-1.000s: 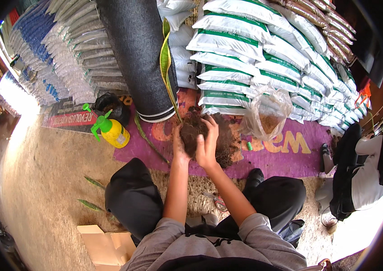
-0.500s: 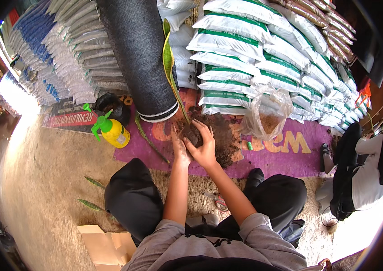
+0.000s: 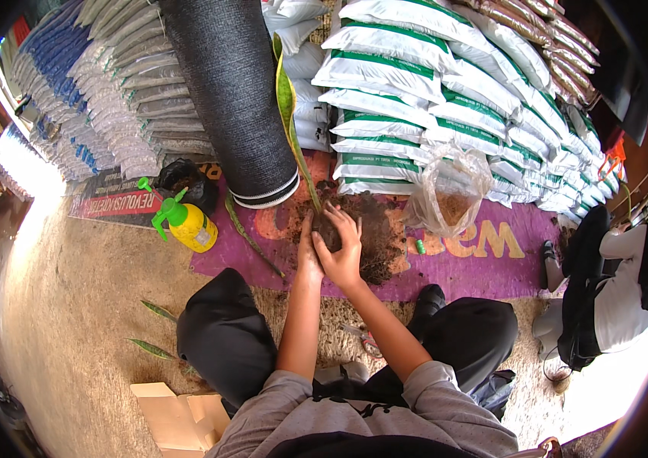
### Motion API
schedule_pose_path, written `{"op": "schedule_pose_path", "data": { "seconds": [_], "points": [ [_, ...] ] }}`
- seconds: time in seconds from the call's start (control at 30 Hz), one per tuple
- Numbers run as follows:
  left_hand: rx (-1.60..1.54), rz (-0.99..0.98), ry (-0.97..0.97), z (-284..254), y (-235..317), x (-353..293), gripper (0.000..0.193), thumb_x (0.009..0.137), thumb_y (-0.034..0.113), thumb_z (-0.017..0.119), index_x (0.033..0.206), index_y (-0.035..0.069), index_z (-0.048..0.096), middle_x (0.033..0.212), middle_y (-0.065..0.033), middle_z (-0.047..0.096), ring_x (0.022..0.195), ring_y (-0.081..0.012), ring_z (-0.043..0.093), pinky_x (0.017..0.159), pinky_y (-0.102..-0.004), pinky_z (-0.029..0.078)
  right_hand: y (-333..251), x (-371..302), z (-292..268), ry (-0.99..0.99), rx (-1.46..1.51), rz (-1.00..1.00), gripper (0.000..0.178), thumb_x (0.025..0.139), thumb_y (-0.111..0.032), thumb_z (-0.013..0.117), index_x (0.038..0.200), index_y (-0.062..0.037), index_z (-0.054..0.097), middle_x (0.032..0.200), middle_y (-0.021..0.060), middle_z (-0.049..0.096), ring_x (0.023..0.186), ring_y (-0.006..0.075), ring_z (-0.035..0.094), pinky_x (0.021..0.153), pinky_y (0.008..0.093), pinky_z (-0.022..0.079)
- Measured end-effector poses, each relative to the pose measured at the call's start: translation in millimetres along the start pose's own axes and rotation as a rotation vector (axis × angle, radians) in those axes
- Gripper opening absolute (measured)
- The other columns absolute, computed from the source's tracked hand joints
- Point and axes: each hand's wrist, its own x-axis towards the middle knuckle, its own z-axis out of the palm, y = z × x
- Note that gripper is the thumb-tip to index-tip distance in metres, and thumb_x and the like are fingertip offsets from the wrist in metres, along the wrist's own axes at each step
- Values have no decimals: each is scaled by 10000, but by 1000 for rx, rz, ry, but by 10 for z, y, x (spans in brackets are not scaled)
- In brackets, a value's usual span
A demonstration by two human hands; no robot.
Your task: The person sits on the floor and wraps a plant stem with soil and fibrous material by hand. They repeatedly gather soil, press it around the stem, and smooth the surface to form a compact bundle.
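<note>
A tall snake plant leaf (image 3: 286, 99), green with yellow edges, rises from a dark clump of soil (image 3: 327, 231). My left hand (image 3: 308, 252) presses against the clump's left side. Curved over its right side is my right hand (image 3: 345, 246), with the thumb across the front. Both hands close round the soil at the leaf's base; the clump's underside is hidden. Loose dark soil (image 3: 381, 237) is spread on the purple banner (image 3: 469, 278) beside and beyond them. Another long leaf (image 3: 251, 243) lies left of my hands.
A yellow spray bottle (image 3: 191, 227) and black bag of soil (image 3: 189, 182) stand left. Behind are a black mesh roll (image 3: 228, 91) and stacked white sacks (image 3: 385, 69). A clear bag (image 3: 454, 198) sits right; scissors (image 3: 370, 345) lie between my legs. Another person (image 3: 618, 305) crouches right.
My hands have shifted slightly on the soil clump, the left one drawing in closer against it. The leaf stays upright, and the view has moved a little.
</note>
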Motion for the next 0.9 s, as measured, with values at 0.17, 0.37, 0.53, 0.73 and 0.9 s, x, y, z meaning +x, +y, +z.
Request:
{"op": "schedule_pose_path", "data": {
  "seconds": [0.17,0.37,0.53,0.73,0.9],
  "points": [
    [-17,-5,-67,-22,-67,-71,466,1004,385,382,1355,88,460,1344,-86,503,1208,-222,498,1021,-365,401,7,-6,-36,-88,-247,-78,454,883,-231,571,1322,-130,523,1485,145,314,1368,385,269,1091,633,67],
    [82,-32,62,-149,49,-12,381,982,348,439,1234,83,545,1156,-57,614,1012,-197,607,866,-344,502,22,-10,-48,-181,-74,-36,606,868,-288,608,1396,-69,408,1492,209,264,1368,402,260,1109,553,155],
    [109,-39,218,-277,128,73,434,936,385,514,1250,89,549,934,-25,618,802,-184,639,685,-339,552,251,-136,-150,-135,236,31,846,793,-387,708,1441,-32,297,1472,234,273,1362,380,293,1101,468,263],
    [117,-31,179,-405,158,66,465,942,373,506,1307,86,522,858,-24,598,748,-182,632,633,-323,553,1535,-457,-329,-68,270,659,544,894,-332,642,1299,-2,491,1262,168,542,1118,232,535,933,349,433],
    [159,-39,250,-389,114,83,426,943,343,507,1273,78,558,848,-30,593,745,-198,628,656,-338,541,2723,-967,-521,222,212,1054,348,841,-223,660,1097,13,634,915,127,690,883,196,650,808,330,498]
  ]
}}
